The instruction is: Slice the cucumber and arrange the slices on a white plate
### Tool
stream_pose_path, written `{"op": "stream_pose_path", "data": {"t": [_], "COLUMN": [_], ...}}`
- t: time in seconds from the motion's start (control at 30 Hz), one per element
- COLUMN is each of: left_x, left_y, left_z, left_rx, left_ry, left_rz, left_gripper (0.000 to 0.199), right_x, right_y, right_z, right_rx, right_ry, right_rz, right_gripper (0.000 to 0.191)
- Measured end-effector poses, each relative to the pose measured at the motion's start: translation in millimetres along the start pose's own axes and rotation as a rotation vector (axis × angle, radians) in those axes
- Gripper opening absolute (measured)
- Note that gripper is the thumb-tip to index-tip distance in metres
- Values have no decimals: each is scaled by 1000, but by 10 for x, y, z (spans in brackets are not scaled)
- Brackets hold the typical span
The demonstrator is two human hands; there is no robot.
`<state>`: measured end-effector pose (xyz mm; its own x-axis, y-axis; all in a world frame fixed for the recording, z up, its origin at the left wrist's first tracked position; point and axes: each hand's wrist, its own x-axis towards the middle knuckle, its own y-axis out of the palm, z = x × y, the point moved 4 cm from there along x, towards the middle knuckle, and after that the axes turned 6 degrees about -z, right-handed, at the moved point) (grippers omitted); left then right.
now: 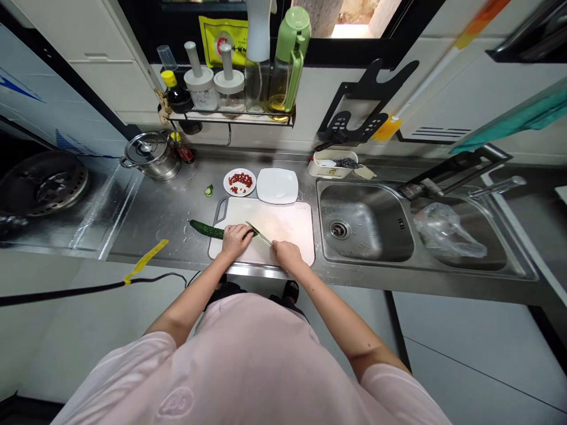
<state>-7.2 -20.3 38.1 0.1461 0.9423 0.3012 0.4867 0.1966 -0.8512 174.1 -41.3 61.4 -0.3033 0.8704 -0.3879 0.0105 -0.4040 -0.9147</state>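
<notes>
My left hand (236, 239) is closed over a long dark green cucumber (206, 229), whose far end sticks out past the left side of the white cutting board (287, 227). A kitchen knife (261, 234) is in the grip of my right hand (287, 255). Its blade slants up and left, with the tip close to the cucumber's right end, by my left fingers. Whether the edge touches the cucumber I cannot tell. Beyond the board stand a small plate (227, 175) of chopped red pieces (240, 182) and a white square plate (277, 185). A cucumber end (208, 190) lies on the counter.
On the right is a double sink (367, 236) with a plastic bag (447, 230) in it. A steel pot (153, 156) and a wok (42, 183) stand at the left. Above the counter, a rack (239, 118) carries seasoning jars and an oil bottle (290, 62).
</notes>
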Motion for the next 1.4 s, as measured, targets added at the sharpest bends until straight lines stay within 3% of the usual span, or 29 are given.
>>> {"op": "stream_pose_path", "data": {"t": [0.3, 0.37, 0.5, 0.73, 0.97, 1.17, 1.3, 1.4], "left_x": [188, 282, 458, 551, 555, 555, 593, 649], "left_y": [-352, -403, -387, -255, -183, -204, -174, -97], "left_z": [-29, -93, -200, -168, -181, -222, -220, -65], "left_rx": [-59, -62, -61, -127, -310, -293, -324, -362], "left_ry": [-198, -186, -87, -41, -104, -181, -166, -292], "left_rz": [-260, -212, 2, 210, 271, 339, 292, 205], "left_gripper": [27, 27, 33, 24, 19, 24, 17, 19], "right_x": [-4, 1, 14, 19, 11, 1, -5, -13], "right_y": [-88, -113, -148, -168, -130, -120, -103, -72], "right_z": [-136, -143, -131, -140, -144, -143, -152, -180], "right_rx": [-74, -78, -80, -74, -84, -96, -99, -102], "right_ry": [91, 86, 61, 17, -6, -20, -22, -11], "right_rz": [-184, -243, -354, -413, -419, -430, -414, -399], "right_gripper": [30, 29, 32, 37, 36, 36, 35, 33]}}
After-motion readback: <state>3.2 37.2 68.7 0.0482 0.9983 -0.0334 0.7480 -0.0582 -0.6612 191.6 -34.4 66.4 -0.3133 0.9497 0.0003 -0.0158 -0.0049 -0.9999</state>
